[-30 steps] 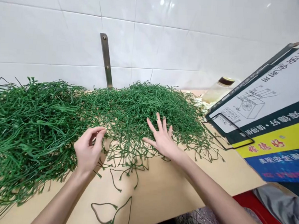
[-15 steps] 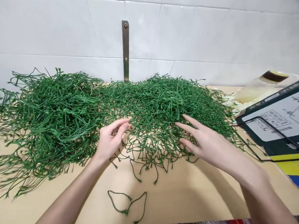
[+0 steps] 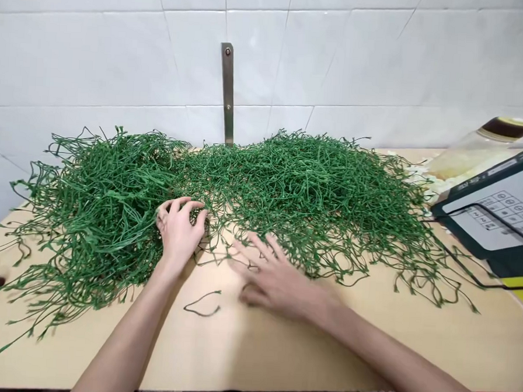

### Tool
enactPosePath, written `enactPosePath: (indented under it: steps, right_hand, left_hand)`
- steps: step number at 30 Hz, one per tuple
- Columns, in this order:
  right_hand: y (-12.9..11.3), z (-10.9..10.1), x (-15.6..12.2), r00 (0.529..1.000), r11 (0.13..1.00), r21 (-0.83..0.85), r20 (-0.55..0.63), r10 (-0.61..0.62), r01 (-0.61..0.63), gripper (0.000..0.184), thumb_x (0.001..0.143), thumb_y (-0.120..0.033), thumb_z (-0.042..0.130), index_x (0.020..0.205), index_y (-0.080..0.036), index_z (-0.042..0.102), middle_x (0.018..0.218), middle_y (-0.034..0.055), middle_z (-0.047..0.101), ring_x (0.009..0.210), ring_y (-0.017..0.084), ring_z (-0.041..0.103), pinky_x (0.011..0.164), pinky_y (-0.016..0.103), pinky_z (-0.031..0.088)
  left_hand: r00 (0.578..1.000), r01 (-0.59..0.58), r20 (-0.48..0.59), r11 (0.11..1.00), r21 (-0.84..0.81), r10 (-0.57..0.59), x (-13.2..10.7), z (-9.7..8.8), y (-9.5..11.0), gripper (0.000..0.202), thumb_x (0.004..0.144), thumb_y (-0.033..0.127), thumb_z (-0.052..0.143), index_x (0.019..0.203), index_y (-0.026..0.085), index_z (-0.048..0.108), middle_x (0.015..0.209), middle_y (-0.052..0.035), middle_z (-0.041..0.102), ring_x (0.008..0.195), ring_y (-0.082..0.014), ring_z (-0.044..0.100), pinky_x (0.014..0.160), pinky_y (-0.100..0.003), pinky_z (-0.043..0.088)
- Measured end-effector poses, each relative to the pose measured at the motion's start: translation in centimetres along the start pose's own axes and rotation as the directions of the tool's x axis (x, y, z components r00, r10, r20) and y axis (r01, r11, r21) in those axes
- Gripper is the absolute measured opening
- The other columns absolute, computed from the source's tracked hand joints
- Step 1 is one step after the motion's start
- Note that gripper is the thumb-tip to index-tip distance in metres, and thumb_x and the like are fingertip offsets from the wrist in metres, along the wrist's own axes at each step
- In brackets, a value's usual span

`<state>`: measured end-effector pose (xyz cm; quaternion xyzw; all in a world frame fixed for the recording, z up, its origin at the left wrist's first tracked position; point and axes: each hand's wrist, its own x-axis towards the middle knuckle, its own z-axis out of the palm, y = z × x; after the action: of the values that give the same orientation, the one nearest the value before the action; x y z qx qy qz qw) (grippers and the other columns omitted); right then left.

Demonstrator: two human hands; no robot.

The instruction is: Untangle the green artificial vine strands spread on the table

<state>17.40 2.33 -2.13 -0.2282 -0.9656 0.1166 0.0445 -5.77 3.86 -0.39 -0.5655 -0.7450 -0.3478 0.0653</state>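
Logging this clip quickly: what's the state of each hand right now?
Left hand: fingers curled at the left pile of green cords; whether it grips any cannot be told.
Right hand: open, fingers spread, blurred; nothing visibly held.

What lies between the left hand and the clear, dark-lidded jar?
In the head view, a tangled heap of green cords, then some pale scraps.
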Motion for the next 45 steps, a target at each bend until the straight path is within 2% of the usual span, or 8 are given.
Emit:
enactPosePath:
  steps: [8,13,18,22,30,35,40,45]
  right_hand:
    - [5.3,-3.0,0.3,0.969,0.921,-0.330,-0.197,0.148,-0.208,0.031,0.093,-0.016,0.046,0.118,-0.014,0.064,0.158,0.0145,0.026,0.144,0.031,0.031,0.116,0.054,0.029]
    - [2.2,-5.7,0.2,0.966,0.936,-0.260,-0.166,0.197,-0.235,0.025,0.093,-0.031,0.053,0.099,-0.016,0.072,0.142,0.0136,0.053,0.122,0.032,0.057,0.097,0.050,0.050]
    - [0.1,-8.9,1.4,0.897,0.931,-0.118,-0.334,0.290,-0.345,0.036,0.095,-0.038,0.048,0.120,-0.018,0.065,0.142,0.0133,0.052,0.116,0.031,0.060,0.083,0.046,0.057]
    - [0.6,-9.3,3.9,0.931,0.966,0.036,-0.262,0.255,-0.255,0.075,0.089,-0.037,0.060,0.153,-0.024,0.023,0.158,0.0122,0.028,0.135,0.032,0.044,0.098,0.048,0.051]
    - [4.0,-6.1,9.3,0.973,0.979,-0.082,-0.150,0.172,-0.186,0.048,0.086,-0.030,0.066,0.131,-0.017,0.057,0.139,0.0163,0.051,0.128,0.034,0.048,0.103,0.050,0.043]
    - [6.0,-6.9,9.3,0.965,0.948,-0.202,-0.148,0.217,-0.244,0.019,0.091,-0.015,0.052,0.096,-0.014,0.071,0.103,0.0123,0.068,0.099,0.026,0.062,0.087,0.041,0.049]
    - [7.4,-10.4,7.5,0.841,0.865,-0.176,-0.388,0.378,-0.470,0.027,0.091,-0.007,0.041,0.096,-0.010,0.067,0.094,0.0131,0.067,0.085,0.024,0.064,0.073,0.036,0.050]
    - [7.2,-12.4,5.5,0.767,0.824,-0.155,-0.490,0.415,-0.545,0.033,0.089,-0.026,0.057,0.118,-0.013,0.062,0.123,0.0160,0.061,0.112,0.037,0.056,0.092,0.055,0.047]
  left_hand:
    - [0.974,-0.114,0.200,0.993,0.038,0.104,-0.6,0.7,-0.2,0.024,0.080,0.035,0.067,0.101,0.024,0.071,0.103,-0.0128,0.065,0.104,-0.0364,0.050,0.087,-0.055,0.043]
    - [0.995,-0.096,0.006,0.952,-0.291,0.102,-0.4,-0.2,0.7,0.014,0.090,0.025,0.054,0.083,0.020,0.066,0.087,-0.0059,0.065,0.084,-0.0217,0.058,0.080,-0.036,0.048]
    - [0.997,0.054,0.002,0.646,-0.762,-0.081,-0.9,-1.1,2.6,0.016,0.091,0.033,0.056,0.095,0.019,0.060,0.080,-0.0017,0.065,0.074,-0.0140,0.064,0.071,-0.026,0.052]
    - [0.982,0.171,0.191,0.410,-0.896,0.008,-1.4,-0.9,3.1,0.022,0.091,0.036,0.057,0.103,0.018,0.059,0.092,-0.0061,0.071,0.083,-0.0175,0.070,0.077,-0.033,0.057]
    - [0.991,0.116,0.040,0.669,-0.735,-0.128,-0.7,0.2,1.7,0.015,0.082,0.022,0.061,0.096,0.018,0.062,0.101,-0.0070,0.064,0.094,-0.0188,0.062,0.076,-0.032,0.057]
    - [0.994,-0.021,0.096,0.960,-0.280,0.050,-0.8,0.9,0.3,0.025,0.083,0.019,0.059,0.107,0.021,0.065,0.121,-0.0115,0.058,0.116,-0.0285,0.054,0.099,-0.049,0.045]
    - [0.963,-0.107,0.248,0.994,0.001,0.103,-1.2,1.2,0.4,0.022,0.088,0.027,0.057,0.105,0.020,0.067,0.125,-0.0162,0.061,0.122,-0.0386,0.047,0.094,-0.060,0.044]
    - [0.885,-0.224,0.334,0.926,-0.305,0.324,-2.1,0.9,2.1,0.016,0.093,0.019,0.050,0.097,0.019,0.065,0.096,-0.0082,0.071,0.093,-0.0228,0.064,0.084,-0.042,0.055]
